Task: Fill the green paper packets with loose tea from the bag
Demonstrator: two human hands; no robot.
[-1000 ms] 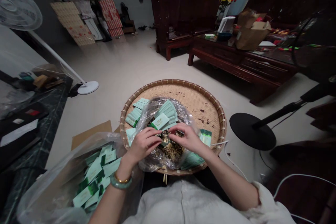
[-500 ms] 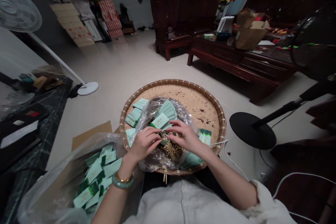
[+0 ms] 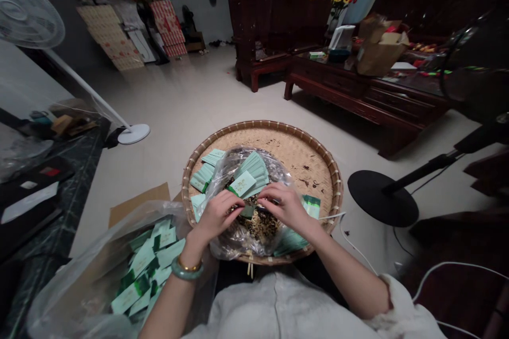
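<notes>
My left hand (image 3: 221, 213) pinches a small, dark grey-green packet (image 3: 247, 212) by its left side. Close on its right, my right hand (image 3: 283, 204) has its thumb and fingers together around something dark that I cannot make out. Both hands are over an opened clear plastic bag (image 3: 228, 243) of loose dried tea-like flakes (image 3: 264, 229). Just beyond the fingers, a fanned stack of pale green packets (image 3: 254, 167) lies on the bag, with one packet (image 3: 242, 184) on top. The bag rests in a round woven bamboo tray (image 3: 318, 164).
More packets (image 3: 203, 176) line the tray's left side, and others (image 3: 292, 242) lie at its near right. Left of me, a large plastic bag (image 3: 71, 286) holds many packets. A white fan (image 3: 134, 133), a black fan base (image 3: 382, 197) and a low wooden table (image 3: 358, 90) stand around.
My right hand's fingers have drawn together, from spread to a pinch, beside the small packet. The left hand keeps its hold, and the packet shows more plainly between the hands.
</notes>
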